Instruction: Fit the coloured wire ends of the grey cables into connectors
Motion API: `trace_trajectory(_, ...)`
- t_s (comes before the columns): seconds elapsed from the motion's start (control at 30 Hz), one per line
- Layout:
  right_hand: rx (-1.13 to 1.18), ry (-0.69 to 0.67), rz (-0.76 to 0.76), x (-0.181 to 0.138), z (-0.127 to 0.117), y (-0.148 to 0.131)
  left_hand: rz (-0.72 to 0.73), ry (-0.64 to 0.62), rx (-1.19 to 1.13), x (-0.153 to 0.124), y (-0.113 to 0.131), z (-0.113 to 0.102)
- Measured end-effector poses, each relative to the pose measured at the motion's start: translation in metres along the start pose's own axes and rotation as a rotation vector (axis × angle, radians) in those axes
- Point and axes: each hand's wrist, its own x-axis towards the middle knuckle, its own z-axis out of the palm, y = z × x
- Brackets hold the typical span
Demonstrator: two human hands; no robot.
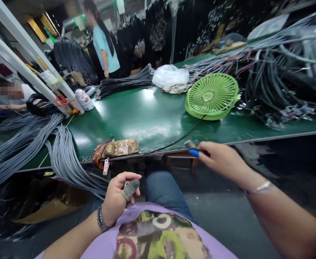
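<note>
My left hand [120, 192] is above my lap, its fingers curled in. A grey finger cover [131, 189] is on its thumb; anything inside the curl is hidden. Out at the bench's front edge, my right hand [219, 156] has its fingers pressed together. A small grey piece [190, 144] and a bright blue bit [194, 153] show at its fingertips, too blurred to name. Nearest the left hand is a worn wooden block [122, 146] with red and black wires and a pink clip [106, 167]. A bundle of grey cables [68, 154] hangs over the edge at left.
On the green bench [136, 115] stands a lime-green fan [210, 95], its black cord [174, 142] running along the front edge. Cable bundles [276, 72] pile at right. A white bottle [84, 100] is near metal posts. One person [105, 46] stands behind; another sits at left.
</note>
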Motion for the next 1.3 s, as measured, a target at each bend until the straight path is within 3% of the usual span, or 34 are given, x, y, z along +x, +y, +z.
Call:
trace_trajectory(0.07, -0.169, 0.103, 0.235, 0.018, -0.001, 0.032, -0.012, -0.054, 0.02, 0.008, -0.001, 0.004)
trace_trajectory(0.1, -0.197, 0.135, 0.283, 0.025, -0.002, 0.042, -0.024, -0.079, 0.026, 0.012, -0.002, 0.008)
trace_trajectory(0.17, -0.23, 0.246, 0.281, 0.028, -0.005, 0.045, -0.049, -0.121, 0.044, 0.02, -0.003, 0.016)
trace_trajectory(0.23, -0.16, 0.344, 0.19, 0.02, -0.007, 0.027, -0.072, -0.154, 0.074, 0.026, -0.003, 0.024)
trace_trajectory(0.27, -0.045, 0.301, 0.093, 0.013, -0.008, 0.013, -0.079, -0.172, 0.09, 0.028, -0.002, 0.028)
trace_trajectory(0.33, 0.235, 0.005, -0.184, -0.004, -0.007, -0.021, -0.076, -0.229, 0.12, 0.032, -0.002, 0.035)
trace_trajectory(0.37, 0.316, -0.147, -0.309, -0.011, -0.006, -0.037, -0.061, -0.267, 0.136, 0.034, -0.001, 0.039)
trace_trajectory(0.43, 0.387, -0.315, -0.512, -0.024, -0.002, -0.06, -0.019, -0.357, 0.18, 0.037, 0.0, 0.046)
trace_trajectory(0.53, 0.463, -0.332, -0.673, -0.031, 0.004, -0.071, -0.006, -0.464, 0.238, 0.038, 0.003, 0.053)
trace_trajectory(0.7, 0.673, -0.379, -0.768, -0.033, 0.015, -0.068, -0.072, -0.676, 0.379, 0.044, 0.011, 0.052)
trace_trajectory(0.83, 0.821, -0.432, -0.756, -0.041, 0.024, -0.072, -0.066, -1.012, 0.563, 0.058, 0.018, 0.033)
trace_trajectory(0.93, 0.839, -0.36, -0.672, -0.045, 0.021, -0.057, -0.118, -1.167, 0.469, 0.07, 0.03, 0.01)
trace_trajectory(0.97, 0.807, -0.309, -0.594, -0.044, 0.017, -0.046, -0.098, -1.083, 0.437, 0.074, 0.036, 0.004)
trace_trajectory(1.03, 0.669, -0.158, -0.37, -0.038, 0.006, -0.018, 0.003, -0.738, 0.475, 0.082, 0.048, 0.003)
trace_trajectory(1.07, 0.546, -0.056, -0.258, -0.032, 0.001, -0.003, 0.028, -0.661, 0.53, 0.087, 0.053, 0.008)
trace_trajectory(1.17, 0.141, 0.182, 0.041, -0.003, -0.009, 0.038, 0.17, -0.619, 0.669, 0.111, 0.06, 0.047)
trace_trajectory(1.23, -0.06, 0.206, 0.19, 0.019, -0.011, 0.056, 0.341, -0.558, 0.791, 0.132, 0.058, 0.084)
trace_trajectory(1.3, -0.196, 0.139, 0.31, 0.038, -0.011, 0.067, 0.453, -0.49, 0.906, 0.156, 0.053, 0.119)
